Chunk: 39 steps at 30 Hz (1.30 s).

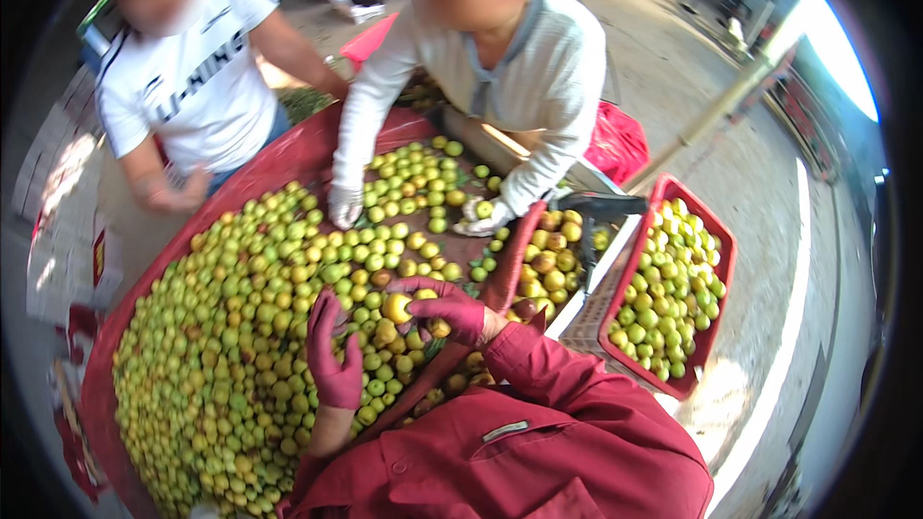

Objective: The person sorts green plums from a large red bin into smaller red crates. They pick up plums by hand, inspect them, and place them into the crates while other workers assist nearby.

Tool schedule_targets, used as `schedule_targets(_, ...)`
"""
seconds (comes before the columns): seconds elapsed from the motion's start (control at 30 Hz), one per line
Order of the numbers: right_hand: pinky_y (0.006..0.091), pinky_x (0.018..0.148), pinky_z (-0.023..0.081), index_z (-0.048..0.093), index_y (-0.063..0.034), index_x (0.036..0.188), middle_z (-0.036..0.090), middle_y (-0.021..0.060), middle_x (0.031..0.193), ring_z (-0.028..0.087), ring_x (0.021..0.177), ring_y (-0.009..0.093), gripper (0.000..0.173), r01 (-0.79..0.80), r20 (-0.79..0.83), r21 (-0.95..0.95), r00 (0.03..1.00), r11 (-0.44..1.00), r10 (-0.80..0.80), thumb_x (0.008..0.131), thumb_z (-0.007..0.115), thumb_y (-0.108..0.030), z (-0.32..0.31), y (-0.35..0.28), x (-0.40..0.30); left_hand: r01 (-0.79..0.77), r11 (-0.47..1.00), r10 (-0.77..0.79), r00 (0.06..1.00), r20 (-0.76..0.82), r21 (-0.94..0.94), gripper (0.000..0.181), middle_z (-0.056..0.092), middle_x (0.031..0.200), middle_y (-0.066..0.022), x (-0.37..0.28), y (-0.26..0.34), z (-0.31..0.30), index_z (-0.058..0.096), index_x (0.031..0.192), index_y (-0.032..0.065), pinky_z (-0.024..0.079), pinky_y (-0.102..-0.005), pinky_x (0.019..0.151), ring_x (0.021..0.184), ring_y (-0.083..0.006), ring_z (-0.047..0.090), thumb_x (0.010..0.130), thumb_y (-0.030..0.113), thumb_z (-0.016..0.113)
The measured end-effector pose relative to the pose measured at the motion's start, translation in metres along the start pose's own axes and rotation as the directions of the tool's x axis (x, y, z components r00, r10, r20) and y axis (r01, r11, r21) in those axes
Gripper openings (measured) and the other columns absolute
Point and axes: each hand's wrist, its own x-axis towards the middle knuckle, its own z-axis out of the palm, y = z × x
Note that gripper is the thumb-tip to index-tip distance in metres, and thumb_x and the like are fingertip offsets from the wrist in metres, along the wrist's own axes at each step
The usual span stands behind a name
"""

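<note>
A large heap of small round green-yellow fruits (238,346) covers the red-lined sorting table before me. Over the heap, my right hand (458,310), in a dark red glove, grips a yellow fruit (397,308) between thumb and fingers. More fruits show around those fingers; whether they are also held I cannot tell. My left hand (336,364), gloved the same, is raised just above the pile to the left. Its thumb stands apart from the fingers and nothing shows in it.
Across the table a co-worker's white-gloved hands (487,216) handle fruits. Another person (195,79) stands at the far left. At right are a compartment of browner fruits (554,259), a full red plastic crate (727,259) and a slanting pole (710,115).
</note>
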Motion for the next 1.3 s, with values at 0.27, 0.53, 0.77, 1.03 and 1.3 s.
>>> schedule_targets(0.27, 0.0273, 0.073, 0.056, 0.067, -0.0059, 0.117, 0.071, 0.0076, 0.098, 0.068, 0.087, 0.013, 0.037, 0.1, -0.704, -0.594, 0.416, 0.798, -0.576, 0.082, 0.076, -0.014, -0.19, -0.066, -0.151, 0.114, 0.992, -0.123, 0.973, 0.193, 0.058, 0.044, 0.058, 0.133, -0.0112, -0.049, -0.07, -0.01, 0.061, 0.125, 0.0054, 0.053, -0.0343, 0.092, 0.117, -0.024, 0.06, 0.083, -0.007, 0.064)
schedule_targets(0.53, 0.0411, 0.087, 0.055, 0.071, -0.0135, 0.108, 0.073, 0.0141, 0.099, 0.069, 0.097, 0.033, 0.045, -0.792, -0.676, -0.583, 0.349, 0.182, -0.649, 0.067, 0.079, -0.031, -0.277, -0.084, -0.18, 0.076, 0.966, -0.134, 0.965, 0.225, 0.248, 0.041, 0.062, 0.128, -0.0114, -0.056, -0.102, -0.025, 0.064, 0.123, 0.012, 0.047, -0.038, 0.102, 0.121, -0.0293, 0.058, 0.083, 0.006, 0.068)
schedule_targets(0.77, 0.0428, 0.083, 0.056, 0.072, -0.0114, 0.092, 0.072, 0.0147, 0.093, 0.07, 0.09, 0.034, 0.04, -0.838, -0.664, -0.497, 0.534, -0.225, -0.523, 0.058, 0.084, -0.029, -0.331, -0.108, -0.174, 0.189, 0.961, -0.227, 0.956, 0.184, 0.201, 0.038, 0.06, 0.13, -0.0106, -0.076, -0.111, -0.03, 0.062, 0.123, 0.0143, 0.05, -0.0381, 0.099, 0.12, -0.0298, 0.058, 0.086, 0.009, 0.068)
schedule_targets(1.03, 0.0412, 0.081, 0.056, 0.072, -0.011, 0.092, 0.072, 0.0148, 0.089, 0.07, 0.087, 0.033, 0.04, -0.825, -0.628, -0.515, 0.549, -0.235, -0.551, 0.058, 0.084, -0.027, -0.341, -0.128, -0.179, 0.274, 0.947, -0.3, 0.94, 0.162, 0.168, 0.036, 0.064, 0.124, -0.012, -0.091, -0.104, -0.039, 0.063, 0.121, 0.0111, 0.053, -0.0365, 0.093, 0.114, -0.029, 0.063, 0.086, 0.004, 0.067)
schedule_targets(1.3, 0.0267, 0.055, 0.046, 0.061, -0.0106, 0.108, 0.063, 0.0053, 0.09, 0.056, 0.067, 0.016, 0.027, 0.16, -0.565, -0.092, 0.804, 0.983, -0.184, 0.095, 0.061, -0.034, -0.186, -0.128, -0.082, 0.069, 0.86, -0.02, 0.995, -0.102, 0.506, 0.036, 0.06, 0.128, -0.0124, -0.061, -0.11, -0.063, 0.067, 0.117, 0.0118, 0.047, -0.0455, 0.097, 0.115, -0.0363, 0.057, 0.081, 0.01, 0.071)
